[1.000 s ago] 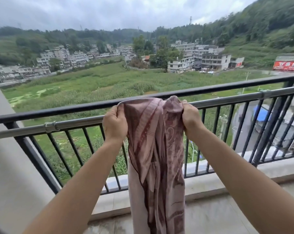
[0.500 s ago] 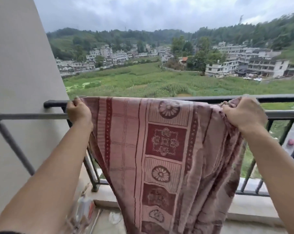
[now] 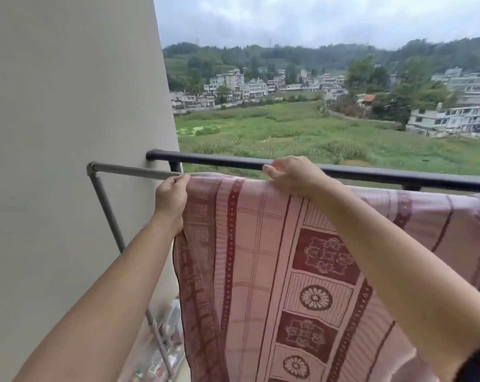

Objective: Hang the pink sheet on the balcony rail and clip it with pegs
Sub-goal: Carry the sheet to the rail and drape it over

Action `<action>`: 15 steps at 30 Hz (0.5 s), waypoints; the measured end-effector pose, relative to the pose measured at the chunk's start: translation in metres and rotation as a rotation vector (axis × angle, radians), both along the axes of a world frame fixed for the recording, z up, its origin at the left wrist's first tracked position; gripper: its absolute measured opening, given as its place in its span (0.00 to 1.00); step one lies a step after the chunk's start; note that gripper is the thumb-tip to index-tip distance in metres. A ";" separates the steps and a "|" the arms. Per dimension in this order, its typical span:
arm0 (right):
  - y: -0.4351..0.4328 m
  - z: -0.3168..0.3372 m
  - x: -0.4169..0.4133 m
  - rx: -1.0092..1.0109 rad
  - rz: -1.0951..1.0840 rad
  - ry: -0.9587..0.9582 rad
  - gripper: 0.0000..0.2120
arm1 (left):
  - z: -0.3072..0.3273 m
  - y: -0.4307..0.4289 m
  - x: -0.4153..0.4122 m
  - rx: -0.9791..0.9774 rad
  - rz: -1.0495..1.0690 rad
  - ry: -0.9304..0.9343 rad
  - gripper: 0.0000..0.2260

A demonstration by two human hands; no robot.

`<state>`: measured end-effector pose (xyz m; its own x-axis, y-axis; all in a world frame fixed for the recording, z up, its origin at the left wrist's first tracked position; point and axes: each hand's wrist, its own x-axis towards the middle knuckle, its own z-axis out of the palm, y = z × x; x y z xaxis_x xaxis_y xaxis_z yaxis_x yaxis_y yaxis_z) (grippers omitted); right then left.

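Observation:
The pink sheet, patterned with dark red flowers and bands, hangs spread over the grey metal rail just inside the black balcony rail. My left hand grips the sheet's left top corner at the grey rail. My right hand lies over the sheet's top edge a little to the right, its fingers curled on the cloth at the rail. The sheet runs on to the right frame edge, where it is bunched. No pegs are visible.
A plain grey wall fills the left. The grey rail bends down into a pipe leg beside the wall. Plastic bottles and small items stand on the floor at the leg's foot. Fields and houses lie beyond.
The sheet went from bunched between both hands to spread wide along the rail. My view swung left toward the wall, and my right hand moved in closer to my left hand.

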<state>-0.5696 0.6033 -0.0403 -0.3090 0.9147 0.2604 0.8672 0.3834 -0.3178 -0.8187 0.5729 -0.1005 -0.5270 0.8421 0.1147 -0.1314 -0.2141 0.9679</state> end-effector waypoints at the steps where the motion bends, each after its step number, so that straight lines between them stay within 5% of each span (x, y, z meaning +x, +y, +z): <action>1: 0.005 0.001 -0.017 -0.023 0.047 -0.020 0.21 | 0.000 -0.001 -0.009 0.007 -0.008 0.001 0.08; 8: 0.046 0.010 -0.125 -0.209 0.307 0.003 0.16 | 0.016 -0.004 -0.085 0.033 -0.023 -0.036 0.05; 13: 0.071 0.020 -0.185 -0.580 0.528 0.092 0.15 | 0.043 0.006 -0.127 0.106 -0.053 0.030 0.07; 15: 0.082 0.026 -0.204 -0.490 0.523 -0.012 0.16 | 0.050 0.012 -0.143 0.121 -0.032 0.062 0.07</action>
<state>-0.7734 0.6849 -0.0140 -0.7390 0.6571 -0.1484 0.6135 0.5654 -0.5514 -0.9620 0.5849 -0.0503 -0.4888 0.8363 0.2484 -0.0804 -0.3267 0.9417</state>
